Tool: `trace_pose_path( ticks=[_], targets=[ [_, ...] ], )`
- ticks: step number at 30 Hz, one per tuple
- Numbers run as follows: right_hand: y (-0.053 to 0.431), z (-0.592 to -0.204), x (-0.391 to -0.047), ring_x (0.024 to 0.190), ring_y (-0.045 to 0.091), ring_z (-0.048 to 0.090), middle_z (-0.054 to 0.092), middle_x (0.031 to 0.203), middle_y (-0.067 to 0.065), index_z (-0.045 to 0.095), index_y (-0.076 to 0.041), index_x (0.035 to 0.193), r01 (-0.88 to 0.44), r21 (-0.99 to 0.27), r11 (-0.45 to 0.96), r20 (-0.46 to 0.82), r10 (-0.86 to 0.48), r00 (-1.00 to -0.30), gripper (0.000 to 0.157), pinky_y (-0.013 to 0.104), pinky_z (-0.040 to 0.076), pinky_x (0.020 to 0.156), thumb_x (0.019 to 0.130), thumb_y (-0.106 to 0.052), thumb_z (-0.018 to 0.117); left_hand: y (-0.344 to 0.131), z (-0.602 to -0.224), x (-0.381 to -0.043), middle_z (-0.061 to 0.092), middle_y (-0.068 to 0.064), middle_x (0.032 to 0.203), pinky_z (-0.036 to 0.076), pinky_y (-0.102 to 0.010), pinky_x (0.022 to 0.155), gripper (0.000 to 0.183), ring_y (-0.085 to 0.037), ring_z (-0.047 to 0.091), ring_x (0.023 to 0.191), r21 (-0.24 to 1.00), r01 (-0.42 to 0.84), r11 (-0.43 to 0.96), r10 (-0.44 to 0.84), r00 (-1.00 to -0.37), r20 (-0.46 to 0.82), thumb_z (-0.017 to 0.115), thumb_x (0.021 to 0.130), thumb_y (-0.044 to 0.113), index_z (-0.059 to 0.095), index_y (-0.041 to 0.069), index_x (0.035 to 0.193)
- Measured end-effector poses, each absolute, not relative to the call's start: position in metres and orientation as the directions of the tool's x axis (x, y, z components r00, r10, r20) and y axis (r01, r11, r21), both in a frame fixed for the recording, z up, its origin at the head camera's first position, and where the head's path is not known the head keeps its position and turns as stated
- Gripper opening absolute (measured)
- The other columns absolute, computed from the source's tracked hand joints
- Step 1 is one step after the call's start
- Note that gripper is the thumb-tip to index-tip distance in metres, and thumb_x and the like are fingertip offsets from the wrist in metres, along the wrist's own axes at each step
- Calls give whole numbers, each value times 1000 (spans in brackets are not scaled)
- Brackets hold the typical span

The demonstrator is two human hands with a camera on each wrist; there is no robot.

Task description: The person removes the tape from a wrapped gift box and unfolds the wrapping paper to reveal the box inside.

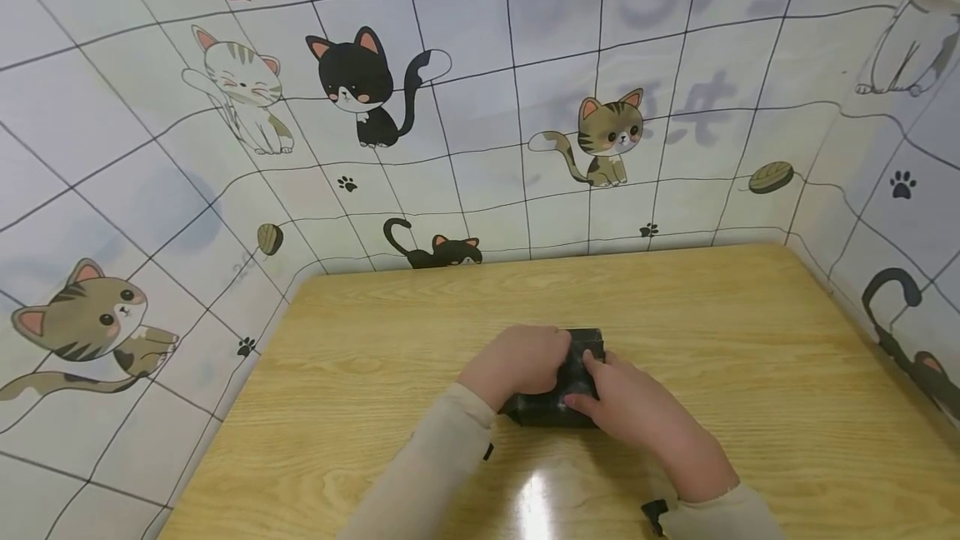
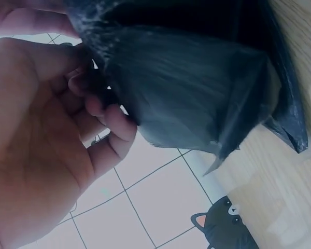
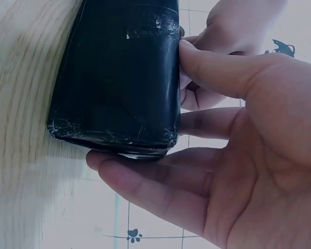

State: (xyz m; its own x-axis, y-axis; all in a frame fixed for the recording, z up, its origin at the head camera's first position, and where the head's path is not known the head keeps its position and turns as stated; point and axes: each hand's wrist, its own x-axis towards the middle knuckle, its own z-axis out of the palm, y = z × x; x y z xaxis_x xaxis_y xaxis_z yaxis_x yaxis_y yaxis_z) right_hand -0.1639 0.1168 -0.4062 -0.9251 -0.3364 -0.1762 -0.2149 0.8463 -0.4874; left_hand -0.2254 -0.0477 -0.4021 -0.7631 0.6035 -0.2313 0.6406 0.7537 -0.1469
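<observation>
A package wrapped in shiny black plastic (image 1: 551,417) lies on the wooden table in front of me. My left hand (image 1: 525,361) reaches over its left part, and in the left wrist view its curled fingers pinch the edge of the black plastic (image 2: 181,83). On that side the wrapping stands out in a loose, pointed flap. My right hand (image 1: 637,402) holds the opposite end, thumb on one face and fingers around the end. The right wrist view shows that end of the package (image 3: 114,78) smooth and boxy, with scuffed, creased corners.
The wooden table (image 1: 375,340) reaches back to a white cloth backdrop (image 1: 480,132) printed with grid lines, cats and paw prints. The same backdrop closes in the left and right sides. Pale sleeves (image 1: 431,465) cover both forearms, with small black straps near the wrists.
</observation>
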Motion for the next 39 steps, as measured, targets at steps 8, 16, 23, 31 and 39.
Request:
trace_pose_path(
  ticks=[8,16,23,31,39],
  targets=[
    [118,-407,-163,133,47,62,50,153,39,45,11,155,-219,-477,851,-162,-330,-930,81,59,55,100,101,-41,73,-59,-403,-227,70,3,107,57,-27,84,12,-9,63,88,25,649,761,641,-744,-187,55,111,23,64,16,115],
    [121,-404,-166,141,55,53,34,163,41,42,6,159,-177,-464,868,-194,-295,-935,87,65,52,103,99,-48,74,-71,-411,-218,69,6,108,58,-27,84,12,-8,66,96,102,620,778,628,-774,-80,63,109,31,65,20,114],
    [128,-409,-181,149,64,35,11,174,36,28,6,165,-237,-468,851,-199,-363,-910,108,72,44,110,94,-62,73,-78,-413,-216,69,5,109,59,-27,82,15,-8,68,92,146,587,796,597,-801,-37,67,107,33,68,21,115],
    [134,-409,-194,144,54,51,11,177,27,22,-1,169,-271,-431,861,-277,-412,-868,111,64,52,104,94,-68,70,-70,-415,-222,70,5,109,59,-26,85,14,-9,69,94,119,629,769,637,-768,-60,62,109,29,71,19,113],
    [134,-408,-195,141,55,53,11,177,27,22,-1,169,-280,-399,873,-289,-410,-865,109,59,56,93,95,-67,68,-56,-410,-223,72,-1,124,61,-30,93,30,-13,73,108,-100,656,748,639,-753,-161,63,107,25,67,13,134]
  ],
)
